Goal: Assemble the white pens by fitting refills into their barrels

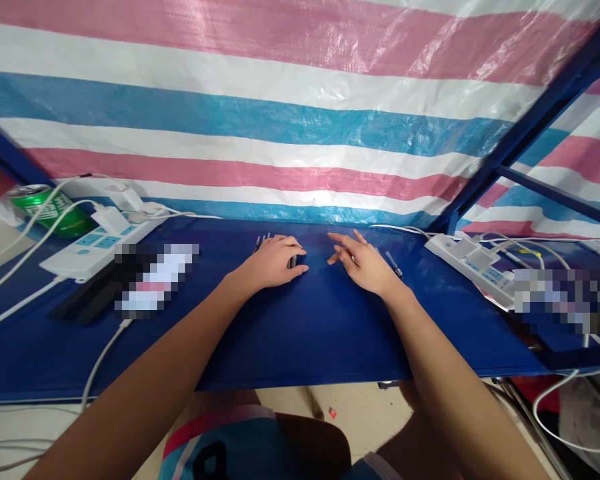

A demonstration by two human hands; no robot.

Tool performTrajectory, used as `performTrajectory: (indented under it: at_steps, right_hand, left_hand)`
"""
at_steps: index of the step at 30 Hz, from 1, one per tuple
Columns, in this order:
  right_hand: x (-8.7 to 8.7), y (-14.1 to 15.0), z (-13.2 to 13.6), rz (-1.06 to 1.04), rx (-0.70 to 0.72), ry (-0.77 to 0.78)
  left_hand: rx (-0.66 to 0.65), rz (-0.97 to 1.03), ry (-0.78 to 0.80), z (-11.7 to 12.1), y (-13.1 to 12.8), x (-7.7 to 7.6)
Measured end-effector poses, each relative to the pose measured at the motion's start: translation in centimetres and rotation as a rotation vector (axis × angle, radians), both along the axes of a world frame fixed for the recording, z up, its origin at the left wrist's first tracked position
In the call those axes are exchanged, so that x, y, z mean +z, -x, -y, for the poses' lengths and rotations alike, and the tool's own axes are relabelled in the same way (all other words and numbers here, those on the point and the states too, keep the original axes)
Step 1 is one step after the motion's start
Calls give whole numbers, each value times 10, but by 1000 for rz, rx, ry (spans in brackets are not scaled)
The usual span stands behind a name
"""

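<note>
Both my hands rest on a dark blue table (300,333). My left hand (275,262) lies palm down with its fingers curled over a small dark object (292,262); a few thin dark tools (261,241) stick out behind it. My right hand (360,261) is open, its fingers stretched out and spread towards the left hand, holding nothing. A dark pen-like tool (394,264) lies just to the right of that hand.
A white power strip (93,247) with plugs and a green can (47,208) sit at the left. A second power strip (473,263) with cables lies at the right. A striped tarp (300,100) hangs behind, and a blue frame post (525,127) rises at the right.
</note>
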State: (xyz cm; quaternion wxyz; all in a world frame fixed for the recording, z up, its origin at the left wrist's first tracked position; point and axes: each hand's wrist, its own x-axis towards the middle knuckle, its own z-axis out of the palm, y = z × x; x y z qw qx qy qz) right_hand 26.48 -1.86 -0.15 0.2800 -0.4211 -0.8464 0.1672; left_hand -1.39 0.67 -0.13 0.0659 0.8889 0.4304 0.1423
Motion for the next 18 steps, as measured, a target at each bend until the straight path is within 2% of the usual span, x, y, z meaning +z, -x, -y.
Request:
performTrajectory:
  at_steps: [10,15,18]
  right_hand:
    - [1,0,1,9,12,-4]
    - [-3,0,0,26,52,35]
    - [-5,1,-1,43,28,3]
  left_hand:
    - [14,-11,1,0,-1,0]
    - [8,-14,-3,-2,0,-2]
    - [7,-8,-4,-1,0,-1]
